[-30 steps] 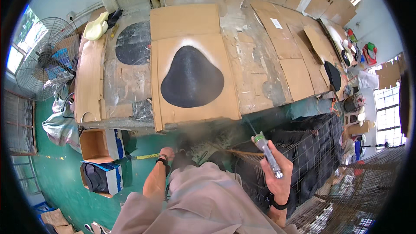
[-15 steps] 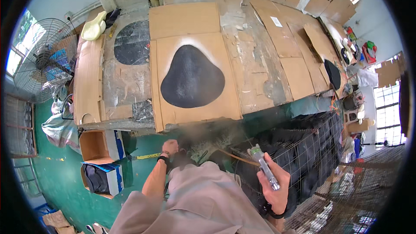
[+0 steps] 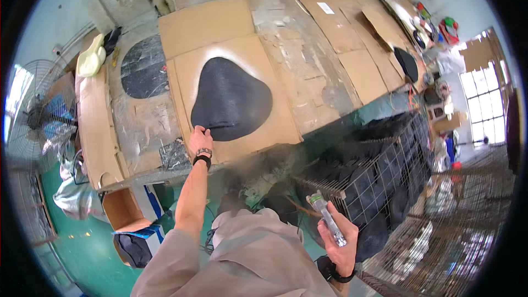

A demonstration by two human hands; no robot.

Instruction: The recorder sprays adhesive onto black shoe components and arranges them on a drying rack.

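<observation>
The left hand (image 3: 201, 138) has moved up to the lower-left edge of the black pad (image 3: 232, 98), which lies on cardboard (image 3: 212, 19) atop the counter (image 3: 305, 85); both hands are now engaged. Left grip: closure cannot be told. Right hand (image 3: 342, 240): grip wrapped around the spray gun (image 3: 328, 220).

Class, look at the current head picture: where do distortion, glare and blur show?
Head view: the fisheye bows the table's front edge, and black corners ring the image; head view: the right-hand window glares nearly white; head view: a hazy smudge softens the area below the cardboard sheet, and the fan looks smeared.
</observation>
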